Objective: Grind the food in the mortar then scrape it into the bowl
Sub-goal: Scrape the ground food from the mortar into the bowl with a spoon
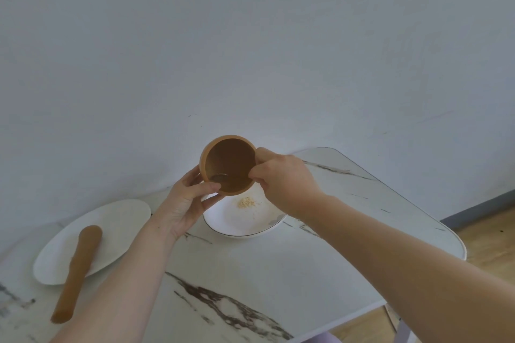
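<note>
Working this remotely, I start from the marble table (250, 273), which fills the lower frame with bare top in the lower centre, its rounded edge falling away at the right to wooden floor. At the lower left lies a white oval plate (117, 228) with the wooden pestle (78, 267) resting across it, handle overhanging onto the table. The white bowl (239, 231) sits at centre, close under the wall. Above it my right hand (284, 178) grasps the wooden mortar (228, 159) by its right rim, tipped with its mouth toward me. My left hand (184, 203) is pinched at the lower rim on what looks like a metal spoon (218, 175), though the glint is too small to be sure. A little pale ground food (246, 202) already lies in the bowl. I judge scraping is under way: keep the mortar's low lip over the bowl's middle and draw short strokes downward. The wall crowds the far side, so any setting down belongs on the near bare top.
</note>
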A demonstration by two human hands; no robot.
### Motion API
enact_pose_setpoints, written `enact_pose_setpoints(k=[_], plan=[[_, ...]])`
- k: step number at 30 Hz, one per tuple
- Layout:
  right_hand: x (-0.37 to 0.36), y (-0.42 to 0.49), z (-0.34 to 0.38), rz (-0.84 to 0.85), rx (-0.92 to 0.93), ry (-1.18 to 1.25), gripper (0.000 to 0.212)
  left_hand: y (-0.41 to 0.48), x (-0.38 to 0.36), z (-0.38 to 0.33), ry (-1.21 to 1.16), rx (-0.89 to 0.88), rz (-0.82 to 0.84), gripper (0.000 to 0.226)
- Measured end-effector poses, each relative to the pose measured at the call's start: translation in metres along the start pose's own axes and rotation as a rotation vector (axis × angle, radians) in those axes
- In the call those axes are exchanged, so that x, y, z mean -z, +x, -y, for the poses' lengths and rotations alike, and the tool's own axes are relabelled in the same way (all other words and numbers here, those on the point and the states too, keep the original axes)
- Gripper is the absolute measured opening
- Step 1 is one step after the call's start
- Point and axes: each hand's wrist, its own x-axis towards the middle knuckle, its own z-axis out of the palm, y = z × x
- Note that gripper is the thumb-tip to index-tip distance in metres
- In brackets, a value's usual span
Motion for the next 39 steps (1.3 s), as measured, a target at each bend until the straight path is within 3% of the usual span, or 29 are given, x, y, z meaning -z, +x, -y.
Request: enact_pose_setpoints(k=[5, 7, 10, 13, 18, 21, 23, 27, 29, 32, 39], plan=[[0.008, -0.005, -0.004, 0.071, 0.087, -0.144, 0.029, 0.0, 0.003, 0.002, 0.068, -0.028, -0.065, 0.07], [0.012, -0.007, -0.003, 0.073, 0.12, -0.217, 0.031, 0.001, 0.003, 0.003, 0.216, -0.074, -0.127, 0.075], [0.011, -0.009, -0.006, 0.036, 0.168, -0.262, 0.031, -0.001, -0.002, 0.005, 0.538, -0.181, -0.256, 0.101], [0.007, -0.014, -0.013, -0.017, 0.17, -0.278, 0.042, 0.0, -0.005, 0.008, 0.812, -0.35, -0.355, 0.103], [0.008, -0.02, -0.017, 0.035, 0.125, -0.33, 0.043, 0.0, -0.009, 0.011, 0.976, -0.501, -0.354, 0.108], [0.008, -0.021, -0.018, 0.19, 0.028, -0.318, 0.02, 0.002, -0.009, 0.01, 0.929, -0.481, -0.426, 0.109], [0.01, -0.021, -0.017, 0.215, -0.118, -0.219, 0.025, 0.002, -0.007, 0.007, 0.807, -0.386, -0.51, 0.103], [0.011, -0.018, -0.028, 0.041, -0.572, 0.238, 0.025, -0.001, 0.005, -0.005, 0.092, -0.133, -0.549, 0.062], [0.014, -0.017, -0.035, 0.012, -0.822, 0.547, 0.022, -0.004, 0.012, -0.011, -0.116, -0.03, -0.588, 0.038], [0.013, -0.019, -0.044, 0.015, -1.073, 0.846, 0.009, -0.012, 0.022, -0.017, -0.203, 0.047, -0.628, 0.036], [0.006, -0.022, -0.045, 0.035, -1.206, 0.987, 0.018, -0.02, 0.033, -0.017, -0.194, 0.165, -0.659, 0.037]])
